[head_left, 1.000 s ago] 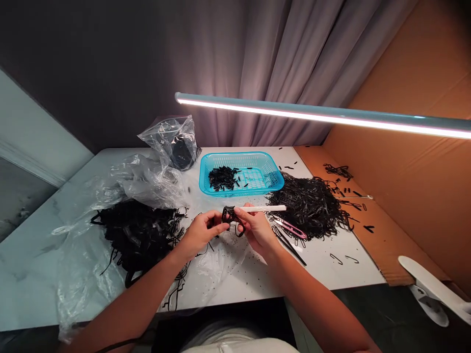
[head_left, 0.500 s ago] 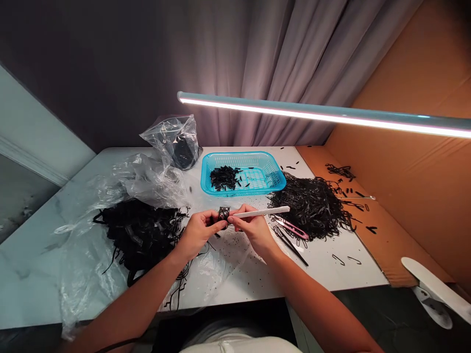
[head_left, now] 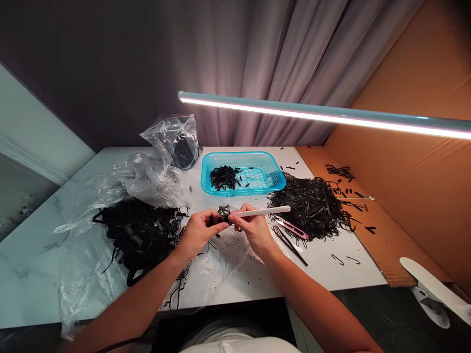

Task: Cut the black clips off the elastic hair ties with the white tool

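We have both hands up over the white marble table (head_left: 333, 274), with one small black tangle (head_left: 223, 214) of elastic held clear of the surface between them, probably to leave the fingers room. Left hand (head_left: 198, 233) pinches the tangle. Right hand (head_left: 253, 233) grips a white stick (head_left: 263, 211) that points right, its near end at the tangle. Within easy reach, likely on purpose: black loop pile (head_left: 309, 208) right, black strip pile (head_left: 140, 230) left, blue plastic basket (head_left: 239, 154) ahead, holding short black pieces (head_left: 224, 177).
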Demonstrator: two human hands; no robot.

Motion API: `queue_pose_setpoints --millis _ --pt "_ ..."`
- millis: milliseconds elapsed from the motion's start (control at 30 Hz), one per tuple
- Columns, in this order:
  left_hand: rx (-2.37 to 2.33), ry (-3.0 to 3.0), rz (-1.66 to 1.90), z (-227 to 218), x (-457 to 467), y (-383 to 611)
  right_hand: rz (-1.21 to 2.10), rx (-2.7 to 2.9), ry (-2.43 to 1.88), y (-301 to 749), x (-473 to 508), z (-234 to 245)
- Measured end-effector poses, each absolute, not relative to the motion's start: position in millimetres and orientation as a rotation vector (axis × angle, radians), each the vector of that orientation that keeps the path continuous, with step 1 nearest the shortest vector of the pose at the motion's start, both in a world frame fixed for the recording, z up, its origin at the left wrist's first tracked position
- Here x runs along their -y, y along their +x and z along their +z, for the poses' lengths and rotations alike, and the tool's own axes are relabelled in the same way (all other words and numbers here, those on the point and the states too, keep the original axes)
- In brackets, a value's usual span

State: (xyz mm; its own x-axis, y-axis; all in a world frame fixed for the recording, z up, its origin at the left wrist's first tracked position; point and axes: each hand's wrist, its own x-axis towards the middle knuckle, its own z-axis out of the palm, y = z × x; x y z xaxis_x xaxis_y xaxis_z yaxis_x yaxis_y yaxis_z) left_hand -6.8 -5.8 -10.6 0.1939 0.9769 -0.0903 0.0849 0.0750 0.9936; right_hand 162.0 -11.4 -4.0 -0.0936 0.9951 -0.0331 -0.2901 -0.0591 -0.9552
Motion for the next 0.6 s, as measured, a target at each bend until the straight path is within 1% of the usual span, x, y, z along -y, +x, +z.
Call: queue_pose_setpoints --millis 233,600 --pt "-1.102 1.245 0.954 -8.2 6.1 -8.6 1.412 1.045 -0.986 162.9 12.5 -1.8" --pt "-0.872 1.298 0.958 -9.5 1.4 -14.1 1.305 1.057 -0.967 154.1 17.6 -6.0"
